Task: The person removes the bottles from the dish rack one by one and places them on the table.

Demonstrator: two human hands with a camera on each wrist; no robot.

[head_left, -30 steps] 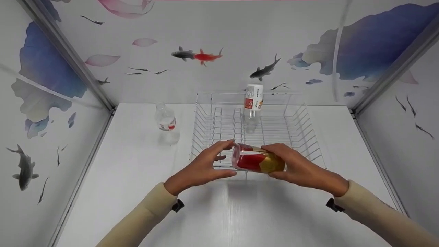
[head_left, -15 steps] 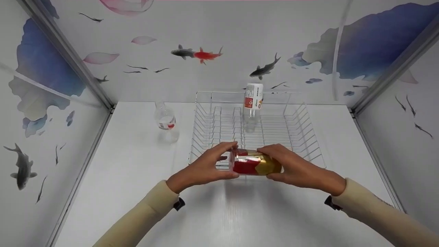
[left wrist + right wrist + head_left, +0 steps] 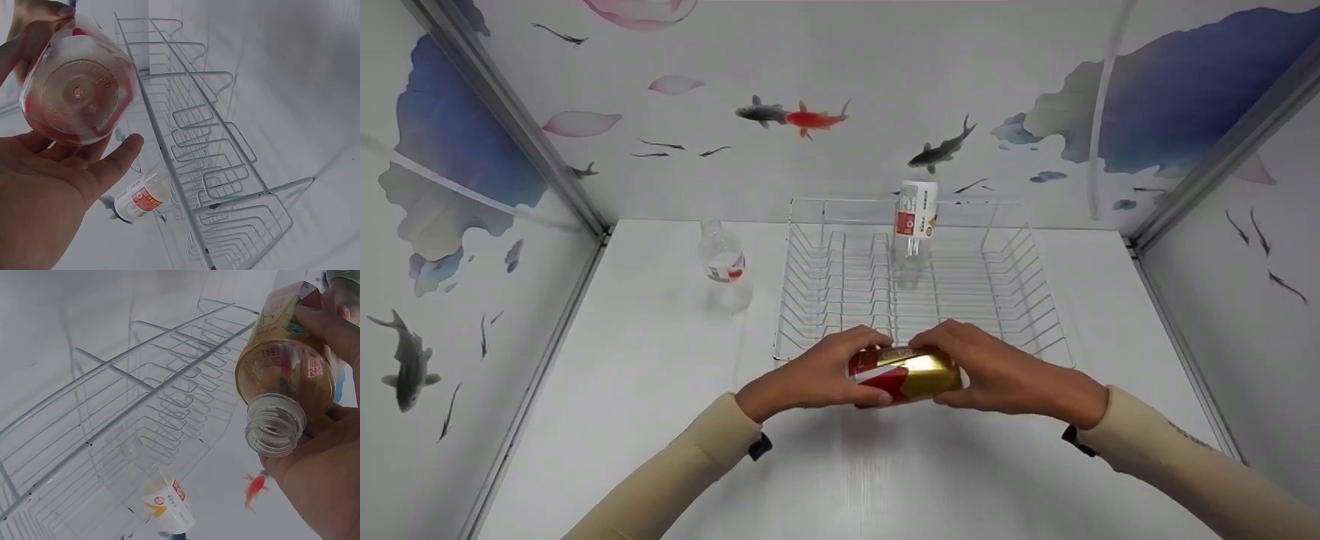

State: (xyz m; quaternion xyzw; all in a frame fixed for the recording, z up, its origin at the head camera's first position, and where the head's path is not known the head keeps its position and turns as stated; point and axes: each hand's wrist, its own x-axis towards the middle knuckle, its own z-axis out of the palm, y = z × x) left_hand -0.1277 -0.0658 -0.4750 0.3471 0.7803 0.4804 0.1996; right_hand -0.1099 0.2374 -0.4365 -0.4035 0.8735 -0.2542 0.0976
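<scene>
Left grip (image 3: 817, 371), right grip (image 3: 1005, 371) pinching red-gold bottle (image 3: 911, 376) | rack (image 3: 163, 147) behind, leaning bottle (image 3: 914, 225) inside | clear bottle (image 3: 726, 266) outside

Soft, fairly even light fills the head view, apparently from above, its source out of frame. The bottle (image 3: 924, 373) carries a bright glint on its gold part; diffuse shadows lie below it on the worktop (image 3: 810, 495), beside a pale vertical streak of glare. The wide lens makes the side walls (image 3: 472, 277) splay toward the edges. Both wrist views look hazy, cool and low in contrast, with small print soft.
</scene>
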